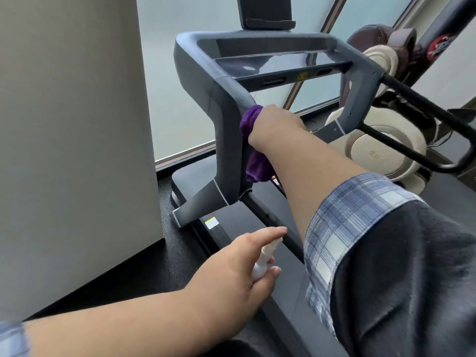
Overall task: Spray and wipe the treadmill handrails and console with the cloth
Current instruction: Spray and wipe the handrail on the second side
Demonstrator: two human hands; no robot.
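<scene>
Fingers of the right hand [277,124] grip the purple cloth [253,148] against the handrail upright [228,140] — its long axis running down; left hand [239,264] holds the spray bottle [262,258] below it.

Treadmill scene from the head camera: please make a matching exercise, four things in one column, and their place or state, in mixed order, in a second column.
Things:
1. purple cloth
2. white spray bottle
3. console panel
4. plaid sleeve

Places or states:
A. held in the left hand, low over the treadmill deck
B. spans the top between the grey side arms
C. rolled back on the right forearm
D. pressed by the right hand against the left grey upright

Pairs: 1-D, 2-A, 3-B, 4-C
</scene>
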